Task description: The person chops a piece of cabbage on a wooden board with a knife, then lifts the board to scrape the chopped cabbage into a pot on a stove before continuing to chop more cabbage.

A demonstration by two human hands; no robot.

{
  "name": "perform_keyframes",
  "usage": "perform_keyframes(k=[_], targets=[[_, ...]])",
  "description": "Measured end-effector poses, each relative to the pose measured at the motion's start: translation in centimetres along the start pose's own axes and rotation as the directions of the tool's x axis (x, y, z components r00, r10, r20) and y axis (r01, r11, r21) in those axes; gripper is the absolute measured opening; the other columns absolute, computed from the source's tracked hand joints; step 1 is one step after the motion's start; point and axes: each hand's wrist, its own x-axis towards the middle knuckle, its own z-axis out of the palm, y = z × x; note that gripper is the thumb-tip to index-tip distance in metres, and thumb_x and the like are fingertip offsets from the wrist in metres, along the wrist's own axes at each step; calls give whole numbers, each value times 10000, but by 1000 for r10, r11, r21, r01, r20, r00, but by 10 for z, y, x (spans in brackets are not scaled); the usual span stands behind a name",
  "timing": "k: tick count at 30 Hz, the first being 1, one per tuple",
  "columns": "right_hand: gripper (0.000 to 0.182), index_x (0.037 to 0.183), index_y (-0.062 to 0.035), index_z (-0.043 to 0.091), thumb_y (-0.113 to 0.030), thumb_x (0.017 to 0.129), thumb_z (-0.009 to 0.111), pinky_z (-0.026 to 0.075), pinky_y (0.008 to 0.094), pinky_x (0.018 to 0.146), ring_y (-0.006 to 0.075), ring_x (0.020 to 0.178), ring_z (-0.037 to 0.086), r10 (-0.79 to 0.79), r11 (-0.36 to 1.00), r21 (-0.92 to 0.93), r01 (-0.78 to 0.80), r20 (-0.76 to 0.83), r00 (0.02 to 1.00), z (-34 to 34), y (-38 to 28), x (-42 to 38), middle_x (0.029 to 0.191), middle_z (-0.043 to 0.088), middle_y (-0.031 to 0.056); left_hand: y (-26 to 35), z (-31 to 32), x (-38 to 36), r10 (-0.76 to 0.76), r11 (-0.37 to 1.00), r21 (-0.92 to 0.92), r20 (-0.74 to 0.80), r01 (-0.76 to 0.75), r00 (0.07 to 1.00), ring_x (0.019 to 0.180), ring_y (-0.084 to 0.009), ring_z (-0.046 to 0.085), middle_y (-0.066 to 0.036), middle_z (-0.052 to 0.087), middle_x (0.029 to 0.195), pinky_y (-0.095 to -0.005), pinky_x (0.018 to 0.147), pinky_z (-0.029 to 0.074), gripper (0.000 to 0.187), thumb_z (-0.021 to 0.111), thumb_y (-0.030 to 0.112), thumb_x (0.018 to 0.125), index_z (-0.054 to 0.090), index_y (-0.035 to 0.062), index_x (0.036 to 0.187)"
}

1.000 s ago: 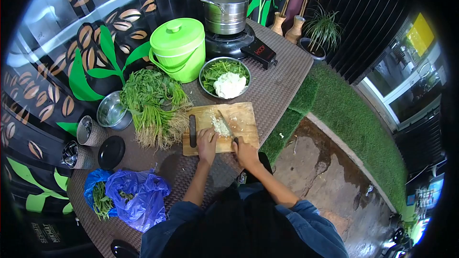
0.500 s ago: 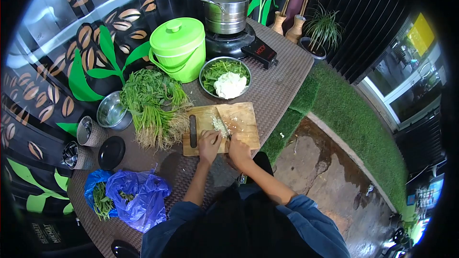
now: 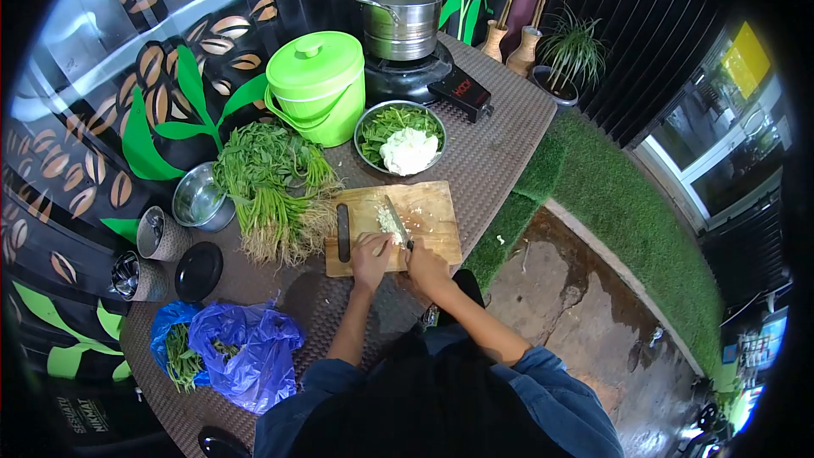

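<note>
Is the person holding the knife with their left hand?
No, the right hand grips the knife over the cutting board.

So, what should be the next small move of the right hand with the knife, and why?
Probably the right hand should use the knife to push the loose white bits toward the chopped pile on the board. The pile lies left of the knife, while these bits are scattered on its right, and the left hand is close to the pile.
</note>
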Motion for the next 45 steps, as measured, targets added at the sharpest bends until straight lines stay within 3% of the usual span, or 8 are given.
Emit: perform_keyframes(k=[5, 11, 13, 16, 19, 22, 28, 45], targets=[[387, 1023, 24, 487, -355, 954, 452, 531, 495, 727, 420, 806, 665, 3, 998, -62, -8, -86, 996, 20, 2, -2, 815, 661, 258, -6, 5, -2, 19, 999, -38, -36, -21, 999, 837, -204, 660, -96, 702, 915, -298, 773, 511, 177, 699, 5, 764, 726, 39, 935], [378, 1004, 27, 488, -347, 952, 463, 533, 504, 672, 425, 762, 662, -34, 999, 1, 34, 14, 999, -6, 4, 4, 802, 654, 267, -13, 5, -3, -63, 989, -132, 9, 64, 998, 884, -210, 666, -102, 690, 973, -300, 799, 513, 208, 693, -22, 753, 715, 33, 953], [381, 1006, 25, 488, -351, 951, 464, 531, 505, 695, 424, 777, 662, 57, 998, 25, -57, 6, 998, 4, -3, -5, 814, 652, 273, -8, 3, -1, 106, 994, -28, -78, -109, 991, 870, -223, 657, -95, 682, 972, -310, 794, 510, 200, 721, -10, 732, 711, 36, 927], [394, 1057, 32, 485, -347, 959, 435, 526, 495, 755, 418, 842, 662, 89, 996, -3, -88, 16, 996, 16, -8, -7, 854, 659, 272, 0, 0, 1, 120, 989, 95, -103, -111, 987, 891, -224, 632, -88, 679, 940, -319, 804, 497, 192, 748, 14, 712, 708, 42, 899], [388, 1064, 36, 472, -335, 960, 427, 528, 493, 752, 413, 835, 666, 23, 1000, -12, -22, 55, 998, 8, 0, 10, 846, 658, 274, 3, 0, 1, 79, 996, 47, -150, -73, 985, 905, -217, 605, -75, 678, 911, -325, 804, 484, 186, 762, 43, 708, 718, 58, 889], [360, 1046, 31, 457, -317, 960, 421, 544, 478, 694, 404, 776, 675, -59, 998, -24, 60, 26, 998, -3, 4, 12, 803, 664, 255, -6, 2, 0, -7, 1000, -9, -59, 7, 998, 923, -218, 588, -60, 677, 890, -322, 812, 476, 162, 759, 49, 715, 731, 74, 873], [355, 1045, 34, 451, -309, 956, 429, 533, 487, 734, 408, 811, 670, 21, 998, -62, -21, 9, 1000, 23, -10, -9, 834, 657, 275, -5, 3, -2, 28, 997, 77, -32, -25, 999, 890, -225, 589, -64, 672, 873, -324, 794, 478, 116, 736, 76, 750, 740, 74, 866], [379, 1010, 35, 462, -341, 968, 430, 542, 484, 702, 419, 775, 667, -30, 999, 15, 30, 6, 1000, 0, -7, -3, 791, 655, 269, -5, 4, 0, 17, 998, 59, -28, -15, 999, 859, -249, 581, -82, 654, 865, -344, 773, 463, 93, 716, 54, 762, 732, 63, 853]])
